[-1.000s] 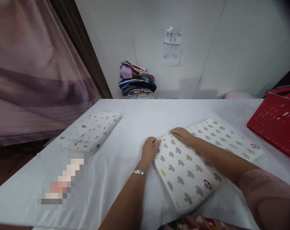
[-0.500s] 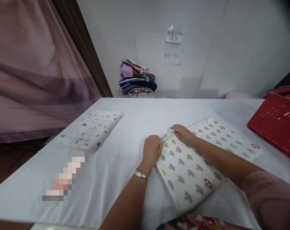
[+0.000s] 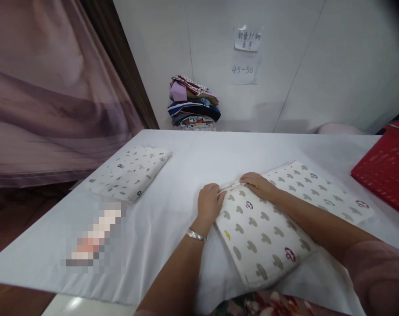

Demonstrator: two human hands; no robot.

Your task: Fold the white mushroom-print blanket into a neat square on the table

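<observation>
A white cloth with grey mushroom prints (image 3: 265,237) lies folded on the white-covered table (image 3: 159,245), near its front edge. Its far left corner is pinched in my left hand (image 3: 210,202), which has a silver bracelet at the wrist. Along the far edge, my right hand (image 3: 259,185) grips the same cloth, fingers bent over the fold. Another part with the same print (image 3: 314,186) stretches out to the right, beyond my right forearm; whether it is joined is hidden.
Another folded printed cloth (image 3: 133,171) rests at the table's left side, with a pixelated patch (image 3: 98,232) in front. A stack of folded fabrics (image 3: 194,105) stands by the back wall. At the right is a red basket (image 3: 386,166).
The view has shifted slightly, so the surroundings sit a little differently. My right hand has moved slightly along the cloth's far edge, and both hands stay on it.
</observation>
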